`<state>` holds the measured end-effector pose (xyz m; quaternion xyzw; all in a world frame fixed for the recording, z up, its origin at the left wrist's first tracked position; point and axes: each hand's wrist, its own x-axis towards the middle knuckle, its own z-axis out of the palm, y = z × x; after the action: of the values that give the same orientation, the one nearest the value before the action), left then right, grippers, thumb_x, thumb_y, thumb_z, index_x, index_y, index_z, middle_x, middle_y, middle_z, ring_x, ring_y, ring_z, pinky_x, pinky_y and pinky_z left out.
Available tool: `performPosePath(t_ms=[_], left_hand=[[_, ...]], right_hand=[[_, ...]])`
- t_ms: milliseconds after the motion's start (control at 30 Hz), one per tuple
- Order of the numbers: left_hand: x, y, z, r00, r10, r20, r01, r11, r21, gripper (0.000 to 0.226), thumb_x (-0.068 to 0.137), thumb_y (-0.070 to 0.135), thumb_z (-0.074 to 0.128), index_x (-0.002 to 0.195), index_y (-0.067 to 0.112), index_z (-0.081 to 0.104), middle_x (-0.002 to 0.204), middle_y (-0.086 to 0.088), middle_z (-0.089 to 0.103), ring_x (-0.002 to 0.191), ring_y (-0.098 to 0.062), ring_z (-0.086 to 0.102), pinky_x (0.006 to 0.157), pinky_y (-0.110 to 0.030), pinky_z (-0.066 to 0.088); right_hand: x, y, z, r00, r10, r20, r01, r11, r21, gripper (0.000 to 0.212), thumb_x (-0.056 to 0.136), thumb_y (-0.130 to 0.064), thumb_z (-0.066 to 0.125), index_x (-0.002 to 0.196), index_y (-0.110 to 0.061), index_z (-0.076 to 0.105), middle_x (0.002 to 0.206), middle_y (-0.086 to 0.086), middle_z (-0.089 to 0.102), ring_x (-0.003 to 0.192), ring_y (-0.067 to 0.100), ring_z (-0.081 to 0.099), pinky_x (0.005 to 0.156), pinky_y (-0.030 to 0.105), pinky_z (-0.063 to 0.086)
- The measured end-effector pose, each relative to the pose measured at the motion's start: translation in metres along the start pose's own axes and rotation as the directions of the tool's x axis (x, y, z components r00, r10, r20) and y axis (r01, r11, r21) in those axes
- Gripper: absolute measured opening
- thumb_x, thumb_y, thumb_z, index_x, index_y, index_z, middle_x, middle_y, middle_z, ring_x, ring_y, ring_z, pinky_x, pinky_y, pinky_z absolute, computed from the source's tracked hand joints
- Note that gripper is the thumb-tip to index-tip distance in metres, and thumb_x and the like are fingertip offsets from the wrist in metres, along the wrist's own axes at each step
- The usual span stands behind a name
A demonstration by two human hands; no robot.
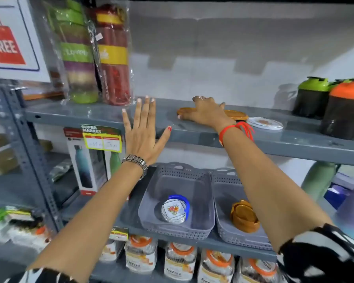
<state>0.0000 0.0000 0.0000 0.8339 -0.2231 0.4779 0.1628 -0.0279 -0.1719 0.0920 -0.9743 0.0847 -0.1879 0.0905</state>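
At the far left a sign (6, 45) reading FREE hangs on the rack. Just right of it two wrapped bottles stand on the upper shelf (192, 132), one green (78, 54) and one red (113, 56). The left hand (144, 133) is raised in front of this shelf's near edge, flat, with the fingers straight and spread, and it holds nothing. Whether it touches the edge cannot be told.

Further right the right hand (204, 113) lies on top of the brown coaster (183, 111), which rests flat on the upper shelf. The fingers curl over its far side and the thumb is at its near left edge, so only the coaster's left part shows from under the palm. A second brown disc (236, 115) lies just right of the hand, and a white flowered coaster (265, 123) lies beside that. Lidded containers (345, 111) stand at the far right.

On the shelf below, the left basket (157, 201) holds white coasters (175, 210) and the right basket (223, 201) holds brown ones (244, 216).
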Motion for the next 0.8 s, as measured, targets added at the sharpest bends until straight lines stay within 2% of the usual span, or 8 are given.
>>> performPosePath(t_ms=[100,167,300,433,633,733,800], left_hand=[[-0.002,-0.003,0.003,1.000,-0.004,-0.007,0.004,1.000,-0.011,0.072,0.091,0.053,0.024,0.146,0.008,0.018,0.154,-0.008,0.017,0.142,-0.027,0.012,0.112,-0.045,-0.013],[-0.004,-0.003,0.008,1.000,0.000,-0.026,0.000,1.000,-0.013,0.071,0.091,0.052,0.025,0.146,0.008,0.020,0.153,-0.008,0.019,0.142,-0.028,0.014,0.112,-0.046,-0.011],[-0.004,-0.005,0.013,0.998,-0.005,-0.068,0.004,1.000,-0.021,0.070,0.091,0.051,0.028,0.145,0.006,0.023,0.151,-0.009,0.025,0.140,-0.029,0.020,0.113,-0.049,-0.003],[-0.004,-0.004,0.013,0.998,0.004,-0.064,-0.006,1.000,-0.030,0.070,0.092,0.052,0.024,0.145,0.006,0.024,0.151,-0.008,0.025,0.140,-0.027,0.020,0.113,-0.050,0.000],[-0.004,-0.006,0.014,1.000,0.006,-0.027,-0.007,0.999,-0.031,0.071,0.094,0.055,0.013,0.145,0.008,0.024,0.151,-0.005,0.026,0.140,-0.026,0.021,0.114,-0.049,0.001],[-0.004,-0.007,0.014,1.000,0.006,-0.022,-0.007,0.999,-0.040,0.070,0.094,0.056,0.012,0.145,0.009,0.024,0.151,-0.005,0.026,0.140,-0.025,0.022,0.114,-0.048,0.000],[-0.004,-0.007,0.015,1.000,0.005,-0.018,-0.006,0.999,-0.046,0.070,0.094,0.056,0.013,0.145,0.010,0.024,0.151,-0.004,0.026,0.140,-0.025,0.022,0.115,-0.048,0.000]], right_hand=[[0.008,-0.005,-0.001,0.992,0.108,0.063,-0.106,0.994,-0.027,0.067,0.081,-0.063,0.056,0.125,-0.012,0.051,0.137,0.011,0.051,0.130,0.032,0.040,0.107,0.054,0.027],[0.011,-0.004,-0.004,0.975,0.187,0.121,-0.187,0.982,-0.013,0.069,0.082,-0.064,0.055,0.128,-0.013,0.050,0.137,0.012,0.051,0.130,0.033,0.040,0.108,0.049,0.027],[0.021,-0.003,-0.005,0.957,0.212,0.198,-0.230,0.971,0.071,0.074,0.080,-0.060,0.061,0.130,-0.008,0.047,0.137,0.014,0.050,0.126,0.034,0.045,0.099,0.037,0.036],[0.032,-0.002,-0.003,0.951,0.249,0.182,-0.267,0.960,0.085,0.089,0.069,-0.068,0.065,0.133,-0.010,0.044,0.141,0.013,0.046,0.132,0.035,0.037,0.108,0.048,0.035],[0.041,0.002,-0.003,0.931,0.276,0.238,-0.306,0.947,0.096,0.099,0.066,-0.074,0.064,0.139,-0.011,0.038,0.147,0.013,0.038,0.138,0.035,0.027,0.111,0.046,0.031],[0.039,0.003,-0.002,0.934,0.295,0.201,-0.314,0.947,0.066,0.101,0.062,-0.078,0.063,0.136,-0.013,0.041,0.144,0.012,0.041,0.136,0.035,0.030,0.109,0.050,0.031],[0.037,0.002,-0.003,0.937,0.319,0.141,-0.323,0.946,0.012,0.097,0.058,-0.079,0.064,0.129,-0.015,0.046,0.139,0.012,0.047,0.135,0.035,0.031,0.110,0.058,0.025]])
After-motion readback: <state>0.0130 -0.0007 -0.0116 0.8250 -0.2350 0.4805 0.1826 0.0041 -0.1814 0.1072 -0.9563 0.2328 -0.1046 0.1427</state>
